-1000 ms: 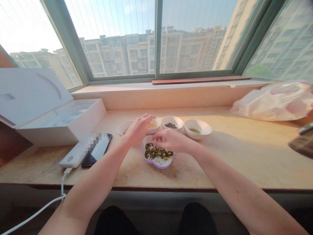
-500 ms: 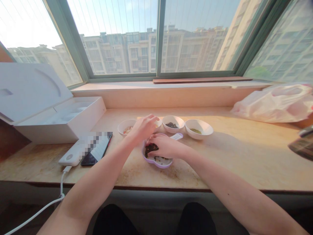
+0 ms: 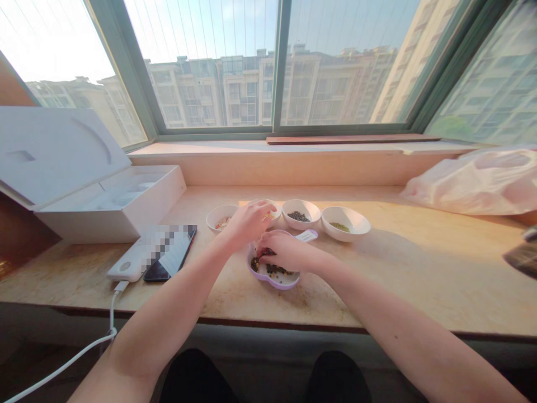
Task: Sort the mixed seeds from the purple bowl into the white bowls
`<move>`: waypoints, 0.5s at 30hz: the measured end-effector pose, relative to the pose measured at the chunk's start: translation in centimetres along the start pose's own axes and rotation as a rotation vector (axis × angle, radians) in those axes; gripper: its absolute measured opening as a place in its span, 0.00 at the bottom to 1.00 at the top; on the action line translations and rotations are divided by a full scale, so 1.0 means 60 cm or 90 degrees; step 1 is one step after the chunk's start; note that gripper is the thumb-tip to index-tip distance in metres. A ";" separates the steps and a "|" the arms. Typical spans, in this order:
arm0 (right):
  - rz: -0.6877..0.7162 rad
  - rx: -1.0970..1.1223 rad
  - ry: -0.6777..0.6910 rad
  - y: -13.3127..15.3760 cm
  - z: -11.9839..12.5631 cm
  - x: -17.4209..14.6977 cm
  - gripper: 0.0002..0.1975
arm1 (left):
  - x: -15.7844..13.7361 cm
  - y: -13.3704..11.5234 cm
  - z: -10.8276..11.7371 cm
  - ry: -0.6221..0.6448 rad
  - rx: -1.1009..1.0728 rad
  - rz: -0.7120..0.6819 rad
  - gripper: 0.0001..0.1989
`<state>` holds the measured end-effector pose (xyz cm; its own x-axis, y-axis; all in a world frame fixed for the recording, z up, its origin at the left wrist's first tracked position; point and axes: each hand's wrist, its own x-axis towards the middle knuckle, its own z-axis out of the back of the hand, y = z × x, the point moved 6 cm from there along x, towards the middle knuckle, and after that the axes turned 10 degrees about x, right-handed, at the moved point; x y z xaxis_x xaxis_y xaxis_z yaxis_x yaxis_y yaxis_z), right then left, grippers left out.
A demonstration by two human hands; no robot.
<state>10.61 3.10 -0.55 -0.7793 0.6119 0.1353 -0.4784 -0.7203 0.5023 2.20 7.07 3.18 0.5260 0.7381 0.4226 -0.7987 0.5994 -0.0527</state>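
Note:
My left hand [image 3: 250,223] hangs over a white bowl [image 3: 264,202] with pale yellowish bits, its fingers bent down and drawn together; anything in them is too small to make out. My right hand [image 3: 283,250] reaches into a lavender bowl [image 3: 279,284] with a handle, which holds a mix of dark and pale grains. Its fingers are curled down at the dark grains, the tips partly hidden. Around them stand a white bowl [image 3: 215,219] of reddish and pale bits, a white bowl [image 3: 309,205] of black beans and a white bowl [image 3: 356,223] of green beans.
At left are an open white box [image 3: 155,204], a white power bank [image 3: 126,266] with a cable [image 3: 112,308], and a phone [image 3: 178,254]. A plastic bag [image 3: 474,182] lies at the back right under the window. A dark object [image 3: 524,254] sits at the right edge.
My right hand has shifted slightly within the lavender bowl, and the dark grains there look more spread out. My left hand stays over its white bowl. The whole view has moved slightly.

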 end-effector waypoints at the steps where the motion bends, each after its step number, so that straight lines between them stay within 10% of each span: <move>1: 0.000 0.006 -0.010 0.001 0.003 -0.001 0.07 | 0.000 0.000 0.000 0.001 0.000 0.001 0.14; 15: 0.002 0.098 -0.118 -0.005 0.055 -0.021 0.09 | -0.007 0.007 0.007 0.022 -0.046 0.028 0.13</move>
<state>13.10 3.62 1.92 -0.6860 0.6695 0.2850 -0.3971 -0.6727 0.6244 1.50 6.86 3.37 0.5018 0.7738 0.3866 -0.7986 0.5862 -0.1367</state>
